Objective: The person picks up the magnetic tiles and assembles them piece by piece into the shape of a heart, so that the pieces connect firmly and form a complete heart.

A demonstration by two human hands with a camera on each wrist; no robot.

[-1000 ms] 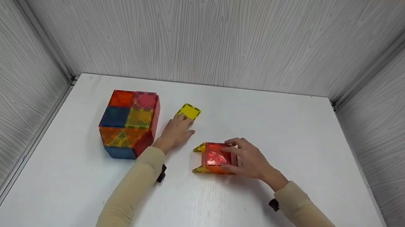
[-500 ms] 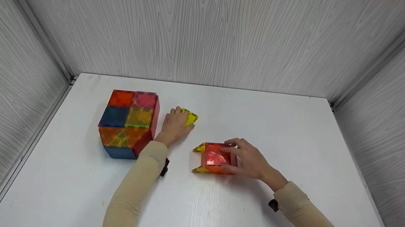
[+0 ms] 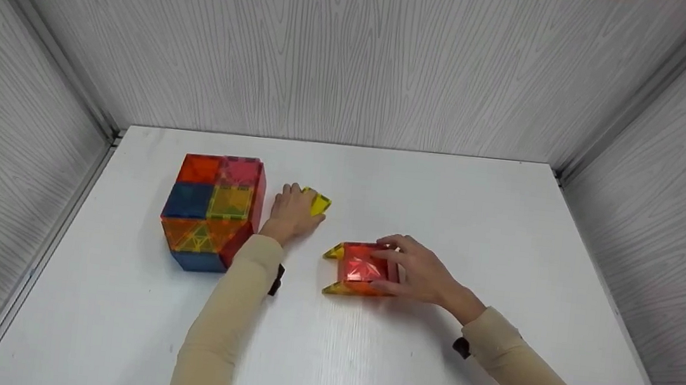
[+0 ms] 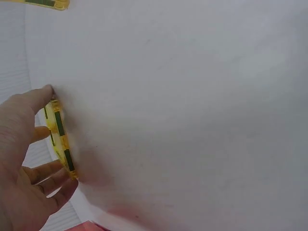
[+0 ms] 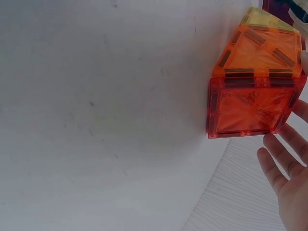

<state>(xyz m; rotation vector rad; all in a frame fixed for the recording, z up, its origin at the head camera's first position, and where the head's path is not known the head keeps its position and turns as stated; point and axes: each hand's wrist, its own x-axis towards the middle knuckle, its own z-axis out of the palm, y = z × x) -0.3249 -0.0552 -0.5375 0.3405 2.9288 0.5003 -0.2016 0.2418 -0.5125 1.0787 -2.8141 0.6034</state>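
Note:
My left hand [image 3: 293, 211] pinches a yellow translucent magnetic tile [image 3: 320, 205] between thumb and fingertips, beside the big tile block. In the left wrist view this yellow tile [image 4: 61, 137] is seen nearly edge-on, thumb at one end and fingers at the other. My right hand [image 3: 424, 271] holds a small magnetic-tile structure [image 3: 364, 265], thumb on its near side and fingers over its far side. Its top is red, its near side orange, and two yellow pointed pieces stick out on the left. In the right wrist view a red square tile [image 5: 252, 108] closes one end.
A larger block of magnetic tiles [image 3: 214, 204] in orange, pink, blue, yellow and red stands close left of my left hand. The white table [image 3: 476, 200] is bounded by grey wood-grain panels [image 3: 344, 59] at the back and sides.
My left hand has shifted slightly left and got a grip on the yellow tile, which has turned and moved a little nearer me. The right hand stays on the small structure.

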